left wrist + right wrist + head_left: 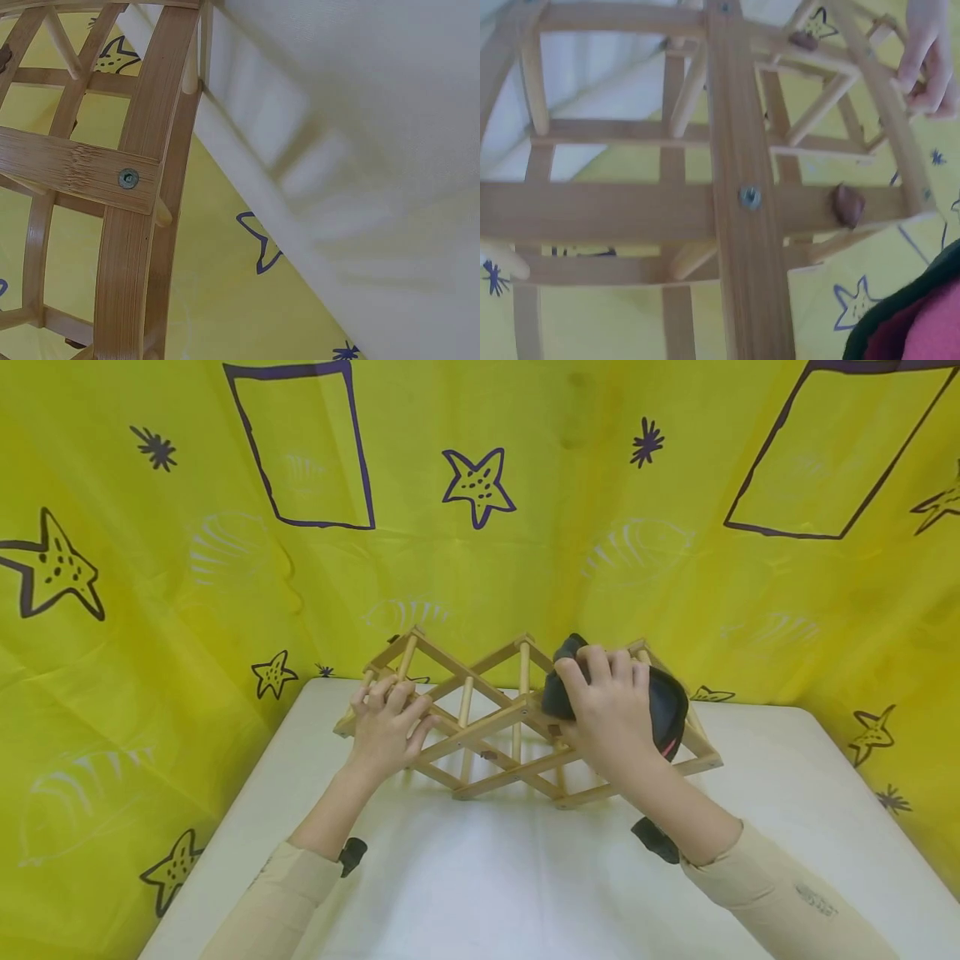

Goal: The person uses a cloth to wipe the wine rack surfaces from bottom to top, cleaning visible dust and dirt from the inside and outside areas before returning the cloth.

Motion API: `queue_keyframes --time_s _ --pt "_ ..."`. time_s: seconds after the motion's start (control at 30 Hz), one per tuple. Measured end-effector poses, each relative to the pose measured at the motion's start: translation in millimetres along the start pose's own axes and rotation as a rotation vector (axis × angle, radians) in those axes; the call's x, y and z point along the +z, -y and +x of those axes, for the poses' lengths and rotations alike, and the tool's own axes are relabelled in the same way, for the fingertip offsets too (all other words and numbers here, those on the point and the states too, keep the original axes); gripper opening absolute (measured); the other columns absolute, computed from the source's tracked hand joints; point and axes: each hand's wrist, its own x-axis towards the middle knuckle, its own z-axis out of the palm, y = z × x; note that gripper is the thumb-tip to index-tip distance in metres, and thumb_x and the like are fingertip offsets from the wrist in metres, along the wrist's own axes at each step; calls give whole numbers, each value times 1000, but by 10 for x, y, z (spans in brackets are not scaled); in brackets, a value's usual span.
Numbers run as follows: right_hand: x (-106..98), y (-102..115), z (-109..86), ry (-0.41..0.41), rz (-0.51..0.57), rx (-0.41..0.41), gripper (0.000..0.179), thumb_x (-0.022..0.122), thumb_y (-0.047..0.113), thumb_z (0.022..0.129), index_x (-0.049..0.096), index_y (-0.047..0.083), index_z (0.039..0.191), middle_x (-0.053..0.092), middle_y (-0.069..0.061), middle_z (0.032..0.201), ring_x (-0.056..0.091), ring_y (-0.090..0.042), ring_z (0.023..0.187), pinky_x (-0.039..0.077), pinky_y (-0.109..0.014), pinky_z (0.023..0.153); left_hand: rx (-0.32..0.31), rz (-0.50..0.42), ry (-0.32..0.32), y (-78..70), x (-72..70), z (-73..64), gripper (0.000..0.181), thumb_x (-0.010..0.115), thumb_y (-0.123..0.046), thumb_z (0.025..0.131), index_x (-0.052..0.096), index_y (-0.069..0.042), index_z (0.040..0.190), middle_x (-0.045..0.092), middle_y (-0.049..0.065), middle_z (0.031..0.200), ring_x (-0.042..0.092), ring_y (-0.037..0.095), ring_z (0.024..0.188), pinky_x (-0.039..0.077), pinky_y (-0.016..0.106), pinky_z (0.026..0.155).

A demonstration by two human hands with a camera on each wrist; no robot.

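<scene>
A folding lattice rack [480,732] of light wooden slats and round dowels stands across the table, opened out into several diamonds. My left hand [390,727] grips its left end with the fingers curled over the upper bars. In my right hand [611,714] is a dark soft item [667,710], held over the rack's right part, which it partly covers. Pink lining [939,330] shows inside the item's dark rim in the right wrist view. A screw joins crossed slats [124,277] close to the left wrist camera.
The rack stands toward the far edge of a white table [480,877]. Behind it hangs a yellow curtain [540,568] with drawn stars and fish. Small brown patches mark some slats. Black straps [352,856] show at both wrists.
</scene>
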Motion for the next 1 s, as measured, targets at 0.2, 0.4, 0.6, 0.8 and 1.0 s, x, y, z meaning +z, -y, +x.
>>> queue_keyframes --time_s 0.2,0.4,0.6,0.8,1.0 --pt "-19 71 -218 -34 9 26 66 84 0 45 46 7 100 48 -21 100 43 -40 84 33 -51 67 -2 -5 10 6 -2 -5 35 37 -40 97 55 -12 87 43 8 99 32 31 103 16 53 84" --pt "42 108 -442 -84 39 32 62 79 -5 45 47 6 97 49 -21 96 44 -40 81 34 -50 65 2 -3 11 8 1 -10 35 37 -41 97 55 -12 87 43 8 99 32 31 103 16 53 84" --pt "134 163 -606 -132 84 70 62 80 -5 42 48 4 95 49 -21 94 44 -39 81 33 -50 64 -2 -7 8 13 0 -13 36 37 -42 96 56 -12 88 42 8 99 33 31 103 16 53 84" --pt "230 213 -705 -154 73 123 66 74 -9 37 46 5 95 49 -20 93 43 -38 79 33 -49 63 -5 -14 9 10 0 -10 36 37 -42 96 56 -12 88 43 9 99 32 31 103 16 54 84" --pt "318 214 -733 -141 87 157 67 71 -10 35 45 5 96 47 -21 95 42 -38 82 31 -48 64 -4 -13 2 0 6 -3 36 37 -41 97 56 -11 88 44 9 98 33 32 103 16 53 84"
